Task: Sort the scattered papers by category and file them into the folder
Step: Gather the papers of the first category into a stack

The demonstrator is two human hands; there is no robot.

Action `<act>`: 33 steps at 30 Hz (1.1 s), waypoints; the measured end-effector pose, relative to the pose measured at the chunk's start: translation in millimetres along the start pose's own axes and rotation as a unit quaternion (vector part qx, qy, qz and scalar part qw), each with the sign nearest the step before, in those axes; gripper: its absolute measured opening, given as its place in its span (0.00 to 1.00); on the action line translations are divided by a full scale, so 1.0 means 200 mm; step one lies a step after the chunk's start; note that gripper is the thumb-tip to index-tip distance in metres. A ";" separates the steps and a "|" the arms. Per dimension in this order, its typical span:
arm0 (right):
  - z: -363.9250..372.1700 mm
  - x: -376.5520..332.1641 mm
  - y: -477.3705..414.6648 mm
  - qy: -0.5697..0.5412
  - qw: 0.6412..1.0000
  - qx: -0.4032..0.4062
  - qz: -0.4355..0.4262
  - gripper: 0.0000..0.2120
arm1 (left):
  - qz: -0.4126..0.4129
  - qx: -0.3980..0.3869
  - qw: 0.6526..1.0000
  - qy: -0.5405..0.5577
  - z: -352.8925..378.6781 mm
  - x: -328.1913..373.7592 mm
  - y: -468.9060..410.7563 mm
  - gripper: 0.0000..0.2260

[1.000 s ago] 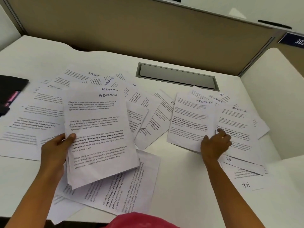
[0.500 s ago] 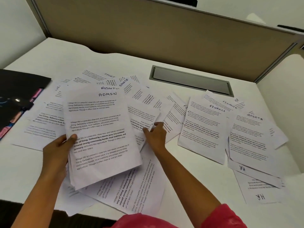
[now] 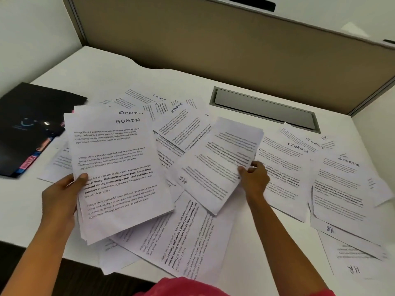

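Observation:
My left hand [image 3: 61, 195] grips a stack of ADMIN sheets [image 3: 119, 167] by its left edge, held tilted above the desk. My right hand [image 3: 254, 178] pinches the right edge of a single sheet [image 3: 220, 163], lifted off the pile and blurred; an upside-down HR mark shows near its lower left corner. Scattered papers cover the white desk [image 3: 27, 210]: SPORTS sheets [image 3: 181, 122] behind, FINANCE sheets [image 3: 286, 167] and another SPORTS sheet [image 3: 344, 189] to the right, HR sheets [image 3: 350, 261] at the lower right. A black folder [image 3: 32, 122] lies at the far left.
A grey cable-tray lid [image 3: 265, 110] is set into the desk at the back. A tan partition wall [image 3: 213, 50] runs behind the desk. More printed sheets [image 3: 181, 242] hang over the desk's front edge near my body.
My right hand went from the right-hand papers to the middle pile, took hold of one sheet and lifted it. The left hand kept the ADMIN stack.

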State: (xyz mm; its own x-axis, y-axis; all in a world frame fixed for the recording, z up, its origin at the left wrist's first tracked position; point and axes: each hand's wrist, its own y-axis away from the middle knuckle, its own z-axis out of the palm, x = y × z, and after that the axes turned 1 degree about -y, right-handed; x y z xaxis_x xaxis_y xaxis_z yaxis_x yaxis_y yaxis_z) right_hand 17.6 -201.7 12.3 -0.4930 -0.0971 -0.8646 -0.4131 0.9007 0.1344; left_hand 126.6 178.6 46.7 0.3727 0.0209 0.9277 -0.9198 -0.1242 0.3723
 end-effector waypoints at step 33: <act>0.24 0.14 -0.26 0.450 0.881 -0.047 -0.138 0.22 | -0.030 -0.080 0.996 -0.002 -0.02 0.14 -0.25 0.14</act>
State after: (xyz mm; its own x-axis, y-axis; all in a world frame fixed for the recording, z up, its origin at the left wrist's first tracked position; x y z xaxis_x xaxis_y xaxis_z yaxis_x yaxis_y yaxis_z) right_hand 61.3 -230.6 -42.1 -0.7540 -0.6414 -0.1416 -0.6529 0.7555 0.0545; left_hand 183.2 190.0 53.7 0.4276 0.0190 0.9037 -0.9036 0.0361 0.4268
